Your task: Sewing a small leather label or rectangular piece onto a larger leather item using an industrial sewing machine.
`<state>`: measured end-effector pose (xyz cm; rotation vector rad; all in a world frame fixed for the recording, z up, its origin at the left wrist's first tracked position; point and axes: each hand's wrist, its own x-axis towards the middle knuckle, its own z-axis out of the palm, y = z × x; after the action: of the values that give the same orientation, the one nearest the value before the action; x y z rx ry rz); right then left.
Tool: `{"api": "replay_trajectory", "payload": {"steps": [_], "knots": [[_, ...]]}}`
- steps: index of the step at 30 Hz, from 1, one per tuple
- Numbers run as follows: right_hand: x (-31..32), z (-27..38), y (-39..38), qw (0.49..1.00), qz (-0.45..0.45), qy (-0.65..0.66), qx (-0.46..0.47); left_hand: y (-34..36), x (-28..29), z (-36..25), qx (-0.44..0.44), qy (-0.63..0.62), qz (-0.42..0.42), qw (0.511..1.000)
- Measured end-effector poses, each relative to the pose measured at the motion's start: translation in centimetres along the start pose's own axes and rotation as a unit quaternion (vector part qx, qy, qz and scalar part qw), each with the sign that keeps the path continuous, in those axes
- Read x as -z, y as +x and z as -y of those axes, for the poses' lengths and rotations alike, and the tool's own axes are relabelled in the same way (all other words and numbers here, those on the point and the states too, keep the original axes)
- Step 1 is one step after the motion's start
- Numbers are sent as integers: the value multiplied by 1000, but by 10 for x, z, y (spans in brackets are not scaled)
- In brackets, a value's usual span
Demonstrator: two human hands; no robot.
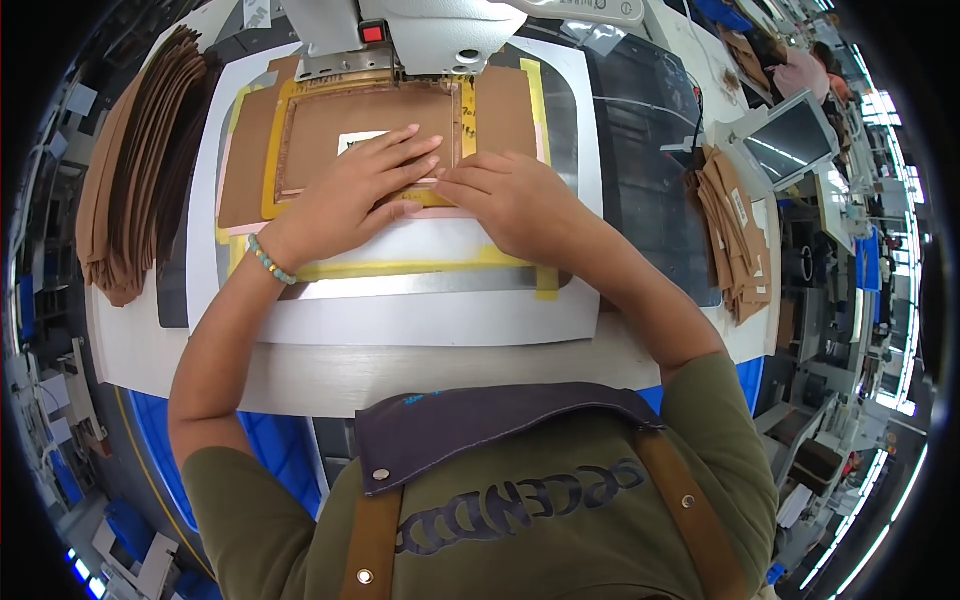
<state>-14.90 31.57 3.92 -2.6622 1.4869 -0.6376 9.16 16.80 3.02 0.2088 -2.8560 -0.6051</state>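
My left hand lies open with its fingers spread over the brown fabric piece, beside a small white label. A flat yellow frame surrounds that part of the fabric. At the frame's near right corner is my right hand, its fingers bent and pressed together. Its fingertips almost meet the left hand's; whatever is between them is hidden. Just beyond the hands, the white sewing machine head stands over the frame's far edge.
A tall stack of brown fabric pieces stands at the left. More brown pieces with white labels lie at the right, near a tilted screen. A white sheet with yellow tape lies under the work. Blue bins sit below the table's front edge.
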Motion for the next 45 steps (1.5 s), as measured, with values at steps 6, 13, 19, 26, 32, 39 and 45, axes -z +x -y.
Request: {"api": "replay_trajectory", "payload": {"steps": [6,13,19,26,32,39,45], "knots": [[1,1,-1,997,-44,67,-22,7,14,12,-16,-31,29,999],[-3,9,3,995,-84,39,-39,13,16,11,-14,17,38,999],[-7,0,8,994,-93,29,-43,21,25,30,-31,-52,31,998],[-10,-14,7,992,-102,35,-70,37,27,45,-31,-1,25,999],[0,-26,-5,979,-146,58,-130,50,33,54,11,-37,36,999],[-2,-38,-8,964,-196,91,-156,61,28,67,106,-82,50,990],[-3,-43,-10,962,-205,90,-158,60,27,63,139,-73,-19,987]]}}
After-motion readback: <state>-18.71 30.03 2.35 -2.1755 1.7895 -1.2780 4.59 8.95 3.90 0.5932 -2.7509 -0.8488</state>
